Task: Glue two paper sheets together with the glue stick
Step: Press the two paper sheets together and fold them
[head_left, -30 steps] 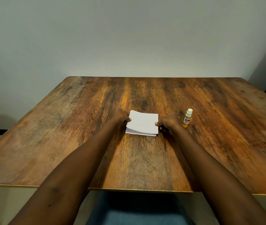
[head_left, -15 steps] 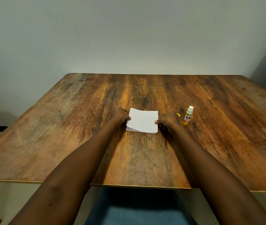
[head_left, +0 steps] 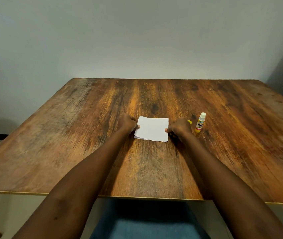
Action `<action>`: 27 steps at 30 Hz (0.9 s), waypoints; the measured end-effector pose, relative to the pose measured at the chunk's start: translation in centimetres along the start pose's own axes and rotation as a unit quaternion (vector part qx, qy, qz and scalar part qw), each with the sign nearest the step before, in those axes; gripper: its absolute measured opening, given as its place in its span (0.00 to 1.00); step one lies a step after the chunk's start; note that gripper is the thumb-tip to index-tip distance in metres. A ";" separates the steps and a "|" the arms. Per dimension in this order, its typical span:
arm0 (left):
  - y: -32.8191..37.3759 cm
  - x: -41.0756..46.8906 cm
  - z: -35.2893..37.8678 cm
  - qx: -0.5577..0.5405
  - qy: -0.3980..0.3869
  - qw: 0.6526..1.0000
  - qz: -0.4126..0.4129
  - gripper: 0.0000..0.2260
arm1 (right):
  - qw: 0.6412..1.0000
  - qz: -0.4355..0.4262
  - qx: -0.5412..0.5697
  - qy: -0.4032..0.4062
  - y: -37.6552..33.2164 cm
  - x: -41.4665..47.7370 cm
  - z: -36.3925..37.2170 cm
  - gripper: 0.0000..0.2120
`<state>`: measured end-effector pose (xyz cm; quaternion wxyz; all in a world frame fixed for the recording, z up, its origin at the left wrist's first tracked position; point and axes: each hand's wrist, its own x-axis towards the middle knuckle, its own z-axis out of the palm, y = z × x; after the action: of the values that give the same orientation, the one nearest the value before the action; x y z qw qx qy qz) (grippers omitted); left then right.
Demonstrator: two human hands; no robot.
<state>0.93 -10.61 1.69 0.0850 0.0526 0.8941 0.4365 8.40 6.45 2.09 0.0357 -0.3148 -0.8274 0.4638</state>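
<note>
**Both hands hold a small paper stack on a wooden tabletop**

A plain pale wall stands behind a dark, streaky wooden tabletop (head_left: 154, 169), which fills most of the head view.

The paper sheets (head_left: 152, 128) lie as a small white stack near the middle of the tabletop, roughly square. At the near left corner of the stack the layers part slightly, so more than one sheet shows; how many there are cannot be counted.

The left hand (head_left: 127, 124) meets the left edge of the paper, its thumb lying on the top sheet and its fingers curled. The grip is closed on the paper's edge. The right hand (head_left: 178, 128) meets the right edge of the paper in the same manner, thumb tip on the top sheet, fingers folded in below; this grip too is closed on the paper. Whether the stack rests flat on the wood or is raised a little at the held edges cannot be told.

Just to the right of the paper, past the right hand, the glue stick (head_left: 200, 124) stands upright on the tabletop, apart from the hand. It has a white top, a white label with dark letters and a yellow base. Between the glue stick and the right hand a small yellow object (head_left: 189, 121) peeps out from behind the knuckles; what it is cannot be made out.

Both bare forearms run from the near edge of the tabletop toward the paper.
</note>
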 end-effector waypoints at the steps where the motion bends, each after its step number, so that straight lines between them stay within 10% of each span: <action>1: 0.0 0.0 0.1 0.002 -0.001 1.000 0.001 0.15 | 1.000 0.000 -0.001 0.000 0.0 0.0 0.0 0.14; 27: 0.3 0.6 0.7 0.046 0.002 0.999 -0.016 0.13 | 1.000 -0.007 -0.026 0.005 0.1 -0.2 0.5 0.16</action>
<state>0.46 -9.77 1.40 0.0876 0.0413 0.9143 0.3934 8.42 6.01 1.82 0.0352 -0.3119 -0.8413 0.4401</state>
